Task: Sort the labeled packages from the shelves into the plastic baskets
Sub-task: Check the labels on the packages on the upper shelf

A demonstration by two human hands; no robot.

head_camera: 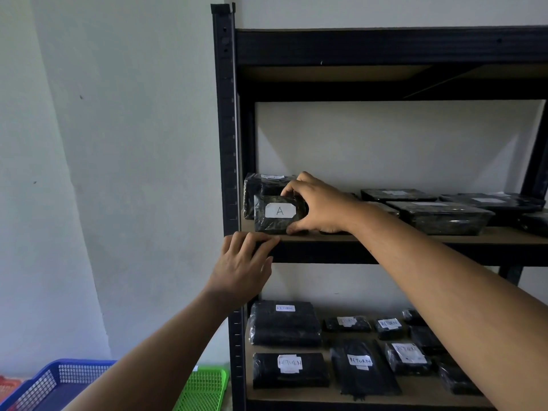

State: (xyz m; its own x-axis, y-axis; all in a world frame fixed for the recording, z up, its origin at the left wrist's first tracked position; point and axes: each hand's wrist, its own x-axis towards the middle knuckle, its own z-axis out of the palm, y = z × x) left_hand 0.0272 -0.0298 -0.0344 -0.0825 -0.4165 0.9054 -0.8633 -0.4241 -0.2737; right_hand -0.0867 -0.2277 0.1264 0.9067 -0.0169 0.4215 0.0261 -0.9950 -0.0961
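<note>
A small black package with a white label "A" (pixel 275 213) stands on edge at the left end of the middle shelf (pixel 444 237). My right hand (pixel 318 204) grips its right end, fingers over the top and thumb underneath. My left hand (pixel 244 264) rests with straight fingers on the black front rail of that shelf, just below the package. A larger black package (pixel 261 185) stands right behind the "A" one. Down at the lower left sit a blue basket (pixel 56 381), a green basket (pixel 204 387) and a sliver of an orange basket (pixel 9 385).
Several flat black packages (pixel 441 216) lie further right on the middle shelf. The lower shelf holds several black packages labeled "RETURN" (pixel 284 321). The black shelf upright (pixel 226 129) stands at the left, with a white wall beyond it.
</note>
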